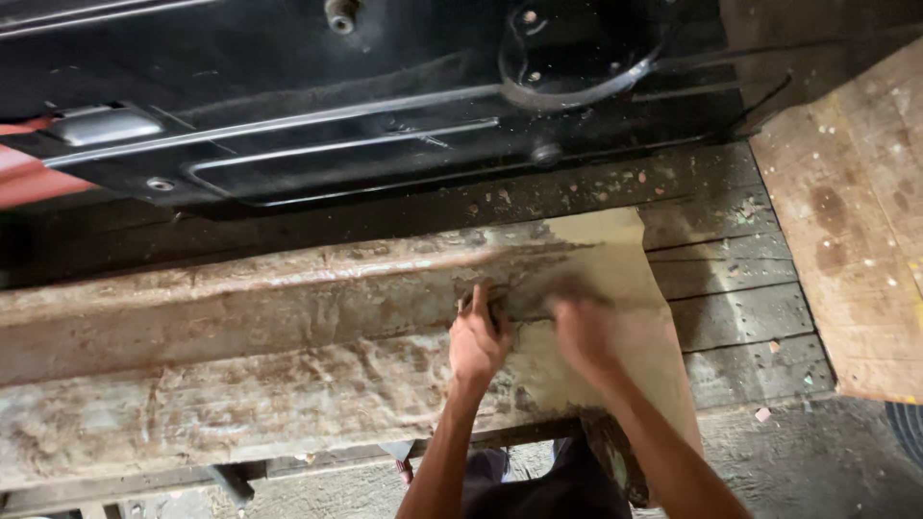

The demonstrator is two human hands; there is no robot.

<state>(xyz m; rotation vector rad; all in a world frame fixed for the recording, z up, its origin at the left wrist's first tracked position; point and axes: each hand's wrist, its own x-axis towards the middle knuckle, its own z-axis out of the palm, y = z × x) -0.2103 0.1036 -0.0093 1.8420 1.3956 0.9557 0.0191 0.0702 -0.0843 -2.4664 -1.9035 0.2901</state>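
A long rusty metal panel (240, 336), coated in brownish filler, lies across a dark wooden bench (731, 288). Its right end (615, 259) is smooth and tan. My left hand (478, 336) presses on the panel near the edge of the tan patch, fingers curled over a small dark piece that I cannot make out. My right hand (582, 332) is beside it on the tan area, blurred with motion; whether it holds anything is unclear.
A black sheet-metal car part (365, 106) with ribs and bolt holes lies behind the panel. A worn plywood board (856, 221) sits at the right. Concrete floor (788, 461) shows below the bench, and a tyre edge (909, 432) at far right.
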